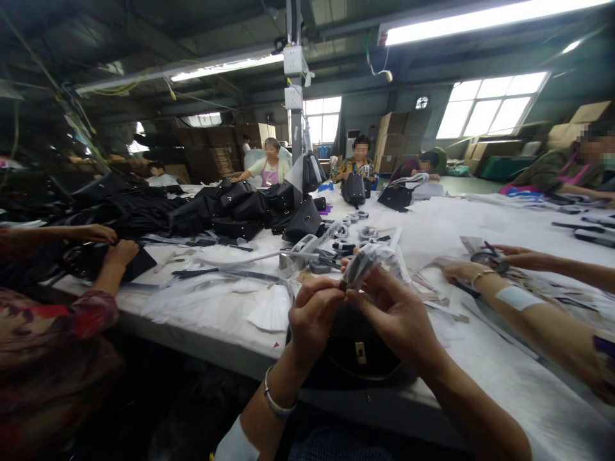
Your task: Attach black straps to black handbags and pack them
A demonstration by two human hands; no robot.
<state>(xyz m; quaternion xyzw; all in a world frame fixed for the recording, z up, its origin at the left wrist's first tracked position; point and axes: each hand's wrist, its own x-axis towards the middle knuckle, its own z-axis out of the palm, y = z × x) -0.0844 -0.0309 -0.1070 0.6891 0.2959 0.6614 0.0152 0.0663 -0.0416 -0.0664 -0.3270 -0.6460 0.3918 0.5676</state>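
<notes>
Plastic [380, 251] covers the handle [361, 264] (left hand [312, 314], right hand [396, 314] hiding its end).

Black, deep black, was the bag [341, 349], and its clasp [360, 353] shone gold; just above the bag, greyish white ran over the wrapped strap [369, 259]; a silvery bangle [271, 401] gleamed to the bag's left; white, plenty of white, spread across the tabletop [480, 234] around the bag; farther left of the bag, what a sleeve [96, 314], patterned in reds and muted tones; right of the bag, a pale bluish patch [519, 298]; beyond the bag, more black in the heaped bags [245, 206], then a pink apron [270, 175] and brown cartons [391, 131]!
</notes>
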